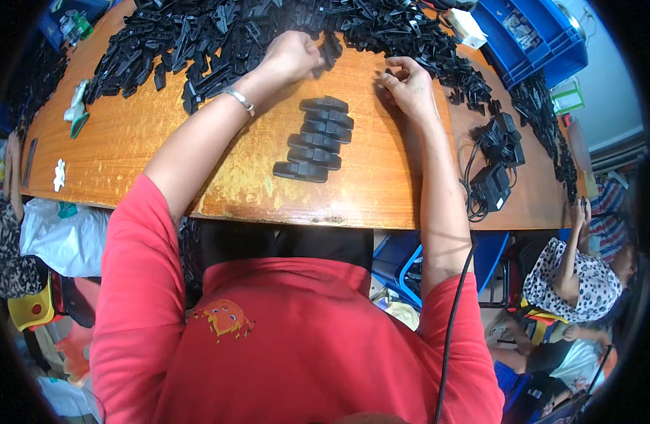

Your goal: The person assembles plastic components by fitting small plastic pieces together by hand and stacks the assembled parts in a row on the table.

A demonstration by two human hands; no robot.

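Observation:
My left hand [293, 58] is at the near edge of a big pile of black plastic parts [219, 35], its fingers closed on a blurred black plastic part [330, 51]. To its right, my right hand [412, 88] hovers over the table with thumb and fingers bent into a pinch. Something small and dark shows at those fingertips, too unclear to name. Between my forearms, several black plastic parts [314, 141] lie in a staggered column, one against another, on the wooden table [233, 169].
Black adapters with coiled cables [491, 159] lie right of my right forearm. A blue crate [530, 39] and white box [468, 28] stand at the far right. A white-and-green object [76, 109] lies left. People sit at both sides, one in a spotted top [576, 283].

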